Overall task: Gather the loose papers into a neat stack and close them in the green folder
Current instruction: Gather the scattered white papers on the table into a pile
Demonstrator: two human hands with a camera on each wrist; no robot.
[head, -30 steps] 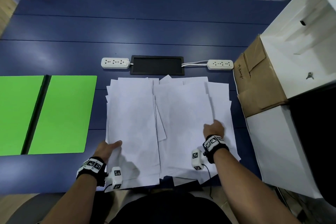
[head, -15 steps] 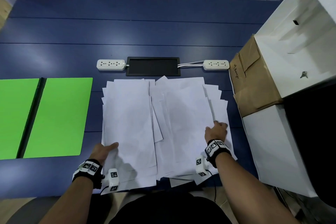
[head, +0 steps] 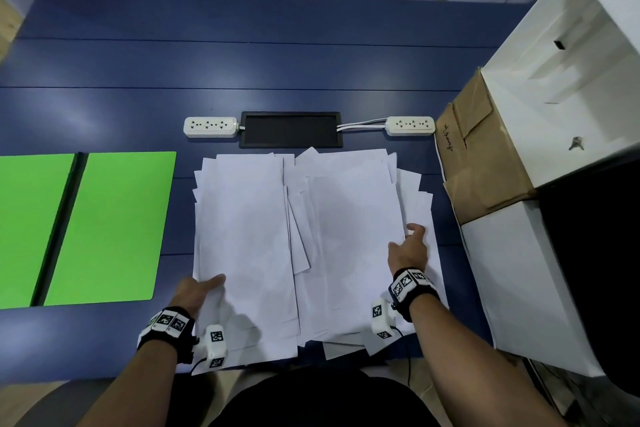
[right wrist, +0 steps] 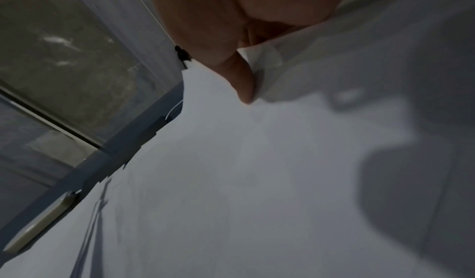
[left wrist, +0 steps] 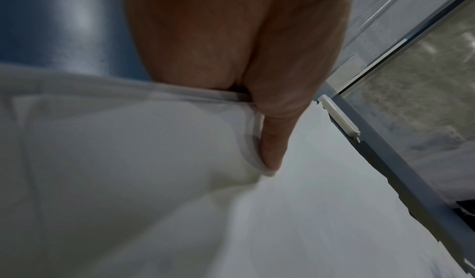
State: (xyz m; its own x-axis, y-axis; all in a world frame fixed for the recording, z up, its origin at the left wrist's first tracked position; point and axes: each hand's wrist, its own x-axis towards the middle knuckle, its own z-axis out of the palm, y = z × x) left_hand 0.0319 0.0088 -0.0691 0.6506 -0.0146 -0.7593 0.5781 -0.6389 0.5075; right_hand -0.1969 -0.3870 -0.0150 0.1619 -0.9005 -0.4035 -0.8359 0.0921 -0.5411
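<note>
The papers (head: 311, 246) lie spread in a loose, overlapping heap on the near middle of the blue desk (head: 242, 62), with some sheets hanging over its near edge. The green folder (head: 104, 229) lies open and flat on the desk to the left of the heap, apart from it. The left hand (head: 197, 291) is at the heap's left edge near the front; in the left wrist view its thumb (left wrist: 272, 140) lies on top of the sheets while the other fingers go under them and out of sight, so the grip pinches the left edge of the papers. The right hand (head: 408, 250) is at the right side of the heap; the right wrist view shows its thumb (right wrist: 241, 79) against a lifted sheet edge with the fingers hidden beneath, so that grip pinches paper too. Beyond the heap a black panel (head: 291, 129) is set in the desk, with a white power strip (head: 210, 126) on its left and another (head: 410, 125) on its right. A brown carton (head: 481, 156) and white boxes (head: 561, 73) stand at the desk's right side.
</note>
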